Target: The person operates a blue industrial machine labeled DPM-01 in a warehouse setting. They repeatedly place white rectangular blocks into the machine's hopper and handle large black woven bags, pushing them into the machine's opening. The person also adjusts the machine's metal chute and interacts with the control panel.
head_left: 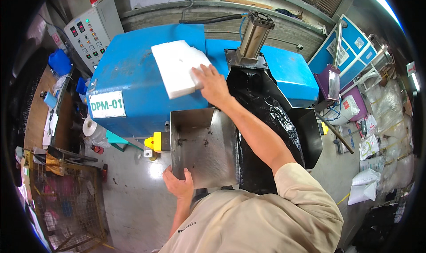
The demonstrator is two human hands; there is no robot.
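Note:
A thick white slab (pixel 177 68), which looks like foam, is over the sloping blue machine cover (pixel 133 53). My right hand (pixel 211 84) grips its right edge, with several fingers spread over the top and the thumb hidden. My right arm reaches across the black plastic sheet (pixel 266 137) that runs down the middle of the machine. Below the slab is an open metal tray (pixel 204 159) with dark specks inside. At the tray's near left corner, my left hand (pixel 178 182) is closed over the wall, the thumb on the inner side.
A metal cylinder (pixel 255 37) stands upright behind the black sheet. Yellow-capped fittings (pixel 153 142) jut out left of the tray. A control cabinet (pixel 91 33) is at the far left, a wire cage (pixel 66 199) at near left. Bags (pixel 364 186) lie along the right.

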